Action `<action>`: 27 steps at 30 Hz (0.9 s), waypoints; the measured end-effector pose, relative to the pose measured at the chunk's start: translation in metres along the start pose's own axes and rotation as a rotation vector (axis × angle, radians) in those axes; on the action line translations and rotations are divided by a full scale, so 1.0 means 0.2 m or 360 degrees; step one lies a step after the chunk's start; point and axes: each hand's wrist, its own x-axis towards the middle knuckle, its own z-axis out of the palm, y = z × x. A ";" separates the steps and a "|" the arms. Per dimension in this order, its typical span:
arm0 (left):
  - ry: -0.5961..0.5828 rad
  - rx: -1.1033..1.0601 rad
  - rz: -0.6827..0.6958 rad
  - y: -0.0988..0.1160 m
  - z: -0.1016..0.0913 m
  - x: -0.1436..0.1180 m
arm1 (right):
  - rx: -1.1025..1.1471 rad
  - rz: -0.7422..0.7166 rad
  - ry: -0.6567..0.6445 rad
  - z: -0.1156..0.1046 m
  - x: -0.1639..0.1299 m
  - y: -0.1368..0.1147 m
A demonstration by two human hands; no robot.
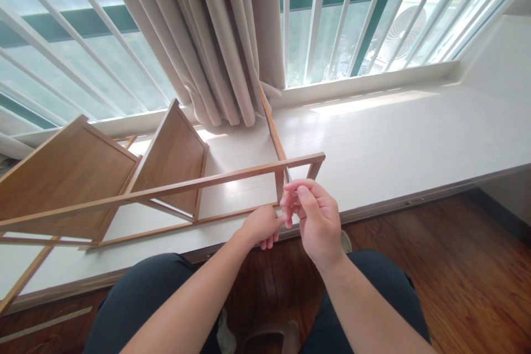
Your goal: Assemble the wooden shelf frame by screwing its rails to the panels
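A wooden shelf rack (pixel 215 178) lies on its side along a white ledge, with two panels standing up on the left. My right hand (pixel 317 218) is closed in a pinch at the rack's right end, just below the upper rail. A thin grey metal rod (pixel 289 175) shows at its fingertips, mostly hidden by them. My left hand (pixel 263 225) is beside it, at the right end of the lower rail (pixel 244 212). Its fingers are curled and their tips are partly hidden, so what they hold cannot be made out.
The white ledge (pixel 390 133) runs along a barred window. A beige curtain (pixel 215 38) hangs down behind the rack. My knees (pixel 151 287) are close to the ledge's front edge, above a dark wooden floor (pixel 452 265). Part of a stool (pixel 286 334) shows between my legs.
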 end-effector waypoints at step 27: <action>-0.0057 0.0053 -0.0013 -0.05 0.01 0.06 | 0.0047 0.0051 0.0000 -0.02 0.01 0.01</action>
